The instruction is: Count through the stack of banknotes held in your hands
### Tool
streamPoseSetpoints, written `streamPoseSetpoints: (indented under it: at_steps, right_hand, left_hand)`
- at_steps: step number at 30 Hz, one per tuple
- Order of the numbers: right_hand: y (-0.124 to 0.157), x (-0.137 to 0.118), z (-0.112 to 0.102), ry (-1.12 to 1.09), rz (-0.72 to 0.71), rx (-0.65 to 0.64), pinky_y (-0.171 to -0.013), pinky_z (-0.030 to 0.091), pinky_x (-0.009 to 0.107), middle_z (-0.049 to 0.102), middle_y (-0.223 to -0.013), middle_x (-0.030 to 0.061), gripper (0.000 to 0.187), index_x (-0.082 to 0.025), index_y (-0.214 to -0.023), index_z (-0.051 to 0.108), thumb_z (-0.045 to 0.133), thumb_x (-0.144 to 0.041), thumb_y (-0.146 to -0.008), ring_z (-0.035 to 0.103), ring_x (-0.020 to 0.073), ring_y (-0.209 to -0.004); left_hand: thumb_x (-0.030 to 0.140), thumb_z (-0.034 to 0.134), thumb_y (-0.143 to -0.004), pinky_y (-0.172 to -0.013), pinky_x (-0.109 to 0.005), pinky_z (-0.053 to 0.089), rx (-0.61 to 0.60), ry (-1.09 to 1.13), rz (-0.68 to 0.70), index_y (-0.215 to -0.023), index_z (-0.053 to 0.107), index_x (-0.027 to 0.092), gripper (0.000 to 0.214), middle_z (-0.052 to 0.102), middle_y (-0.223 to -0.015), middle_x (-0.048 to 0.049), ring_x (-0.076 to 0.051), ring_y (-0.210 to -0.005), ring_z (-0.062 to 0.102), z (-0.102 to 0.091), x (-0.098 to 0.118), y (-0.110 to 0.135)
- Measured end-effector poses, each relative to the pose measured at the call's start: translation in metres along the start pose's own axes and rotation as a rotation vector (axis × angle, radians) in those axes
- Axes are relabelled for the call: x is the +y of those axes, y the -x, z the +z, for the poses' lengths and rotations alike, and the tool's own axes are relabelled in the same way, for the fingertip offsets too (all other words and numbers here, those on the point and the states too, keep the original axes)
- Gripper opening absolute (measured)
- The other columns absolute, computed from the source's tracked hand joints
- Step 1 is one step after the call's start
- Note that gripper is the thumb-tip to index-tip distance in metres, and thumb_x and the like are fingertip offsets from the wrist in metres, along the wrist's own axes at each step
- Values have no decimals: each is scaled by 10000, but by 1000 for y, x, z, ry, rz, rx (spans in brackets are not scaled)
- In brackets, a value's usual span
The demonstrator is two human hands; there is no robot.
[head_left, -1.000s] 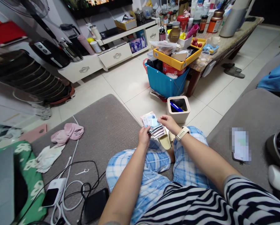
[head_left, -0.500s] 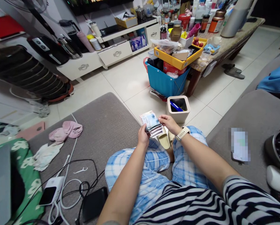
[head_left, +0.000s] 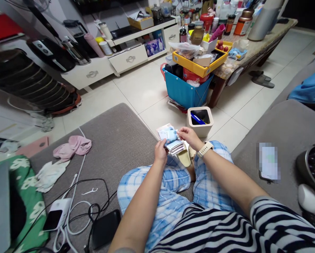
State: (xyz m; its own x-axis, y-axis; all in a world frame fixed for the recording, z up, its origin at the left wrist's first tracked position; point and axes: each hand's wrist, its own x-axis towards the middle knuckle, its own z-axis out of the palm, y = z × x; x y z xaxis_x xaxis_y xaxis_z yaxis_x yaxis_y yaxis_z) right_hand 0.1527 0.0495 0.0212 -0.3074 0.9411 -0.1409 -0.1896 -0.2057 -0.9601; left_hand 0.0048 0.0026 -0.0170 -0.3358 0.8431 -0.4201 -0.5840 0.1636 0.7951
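Note:
My left hand (head_left: 160,151) is closed round the near left edge of a folded stack of banknotes (head_left: 175,146), held above the floor just past my knees. The layered edges of the notes fan out toward me. On top lies a bluish banknote (head_left: 169,134), its right edge pinched between the thumb and fingers of my right hand (head_left: 188,136). A pinkish note shows at the far left of the stack. A watch with a pale strap (head_left: 205,150) is on my right wrist. Below the notes a pale yellow slipper (head_left: 184,159) is partly visible.
A beige bin (head_left: 200,130) with a blue item inside stands just beyond my right hand. Behind it are a blue basket (head_left: 185,92) and a yellow tray (head_left: 201,69). The grey sofa (head_left: 102,140) carries cables, a power bank (head_left: 57,213) and a pink cloth (head_left: 73,147). A phone (head_left: 269,161) lies at right.
The top blue note has shifted and now bends over the stack beside my right fingers. Both hands stay in nearly the same place, and the view has moved slightly.

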Motion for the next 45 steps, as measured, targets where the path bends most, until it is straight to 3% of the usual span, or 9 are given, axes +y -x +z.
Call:
streamPoseSetpoints:
  at_steps: [4, 10, 21, 37, 45]
  right_hand:
    - [-3, 4, -1, 22, -4, 94, -560, 303, 250, 504, -586, -59, 374, -193, -700, 551, 776, -480, -618, 415, 93, -560]
    - [-7, 11, -2, 2, 14, 45, -576, 316, 255, 491, -587, -55, 294, -180, -669, 591, 731, -438, -647, 403, 94, -569]
    - [-3, 4, 0, -73, 70, -22, -543, 290, 248, 464, -559, -59, 333, -174, -651, 591, 756, -461, -610, 383, 79, -529]
    - [-1, 0, 3, -93, 90, -45, -529, 283, 248, 453, -533, -65, 355, -174, -637, 582, 774, -469, -597, 373, 72, -502]
    - [0, -1, 2, -56, 112, -42, -547, 315, 257, 541, -570, -30, 371, -177, -666, 602, 752, -512, -613, 430, 94, -528]
  left_hand:
    - [360, 792, -564, -644, -308, 518, -24, -10, -9, -858, 656, 164, 378, 706, -792, -44, -208, -724, 681, 0, -1, 1]
    - [352, 807, -552, -640, -310, 522, -33, -17, -14, -847, 662, 154, 384, 692, -743, -41, -208, -701, 677, -2, -2, 0]
    - [448, 749, -646, -655, -323, 525, 31, 23, -7, -848, 667, 163, 358, 709, -792, -68, -224, -730, 685, -8, -11, -10]
    - [435, 759, -635, -671, -330, 533, 42, 21, 4, -843, 679, 155, 358, 709, -791, -69, -236, -766, 692, -7, -9, -9]
    - [429, 767, -606, -671, -331, 529, 25, 15, 4, -810, 671, 159, 352, 714, -787, -69, -247, -794, 696, -5, -7, -6]
